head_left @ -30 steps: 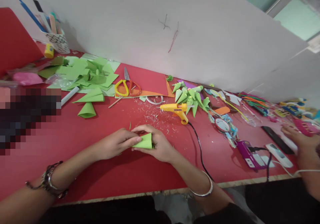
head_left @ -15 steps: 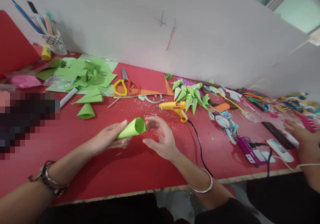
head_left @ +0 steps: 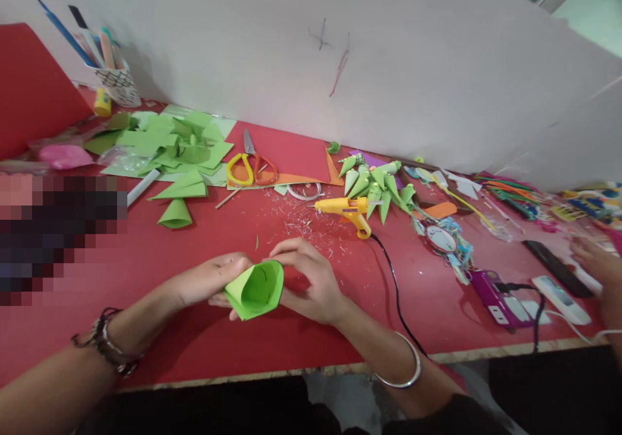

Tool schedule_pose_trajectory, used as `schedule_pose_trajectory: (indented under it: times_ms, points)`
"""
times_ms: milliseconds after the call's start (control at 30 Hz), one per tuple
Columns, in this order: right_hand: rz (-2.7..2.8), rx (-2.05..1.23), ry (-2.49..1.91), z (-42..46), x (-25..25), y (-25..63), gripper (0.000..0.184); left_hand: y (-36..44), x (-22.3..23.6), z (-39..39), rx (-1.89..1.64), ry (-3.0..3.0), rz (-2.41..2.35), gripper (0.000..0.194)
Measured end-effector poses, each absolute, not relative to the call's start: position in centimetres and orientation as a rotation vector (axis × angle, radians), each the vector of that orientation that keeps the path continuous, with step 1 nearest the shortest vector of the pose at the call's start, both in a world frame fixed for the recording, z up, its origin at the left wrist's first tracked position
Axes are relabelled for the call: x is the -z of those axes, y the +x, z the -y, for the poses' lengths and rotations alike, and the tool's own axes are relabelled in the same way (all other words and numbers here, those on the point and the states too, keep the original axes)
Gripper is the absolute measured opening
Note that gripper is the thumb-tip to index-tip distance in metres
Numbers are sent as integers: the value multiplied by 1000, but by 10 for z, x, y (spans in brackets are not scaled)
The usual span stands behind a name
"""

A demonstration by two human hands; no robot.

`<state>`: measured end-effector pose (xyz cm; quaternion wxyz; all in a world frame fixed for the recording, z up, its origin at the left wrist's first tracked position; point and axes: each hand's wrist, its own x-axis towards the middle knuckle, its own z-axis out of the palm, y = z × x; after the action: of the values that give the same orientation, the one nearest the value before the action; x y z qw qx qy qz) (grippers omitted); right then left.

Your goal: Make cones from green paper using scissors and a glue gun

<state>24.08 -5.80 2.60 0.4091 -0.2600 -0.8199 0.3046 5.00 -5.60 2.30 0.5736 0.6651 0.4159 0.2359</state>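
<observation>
The left hand [head_left: 208,282] is closed around a green paper cone [head_left: 256,290], thumb on the near wall and fingers underneath, with the wide mouth of the cone turned toward the camera and to the right. The right hand [head_left: 311,281] is half open, its fingers curved and spread from the thumb, which reaches the right side of the cone; whether the fingertips press on its rim I cannot tell. The cone is held up over the red table [head_left: 204,351], between the two hands and back from the front edge of the table. Bare red surface lies in front of the hands as far as that chipped edge, and more opens to the left of them. Beyond the right hand are paper scraps [head_left: 304,221] and a yellow glue gun [head_left: 343,207], its nozzle toward the left and its black cord [head_left: 396,286] running down past the right forearm to the table edge. Another green cone [head_left: 175,214] stands beyond the left hand, just in front of a folded green piece [head_left: 182,187]. Farther back, scissors [head_left: 249,163] lie over red and orange sheets, beside piled green paper [head_left: 165,138].
</observation>
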Motion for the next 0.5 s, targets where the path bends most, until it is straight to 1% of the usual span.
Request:
schedule_pose_trajectory:
  times_ms: [100,200,300,433,500]
  points:
    - [2018,-715,-741,57,-24,240,12,55,-23,54,-459,1324,-791,70]
    - [1993,-709,-781,56,-24,239,14,61,-24,50,-559,1286,-930,64]
    - [1913,-747,-819,55,-21,238,22,67,-25,47,-673,1318,-1134,55]
    - [1785,-814,-834,55,-15,236,38,73,-25,45,-752,1301,-1215,47]
    - [1791,-788,-812,57,-14,237,42,74,-23,44,-805,1308,-1241,45]
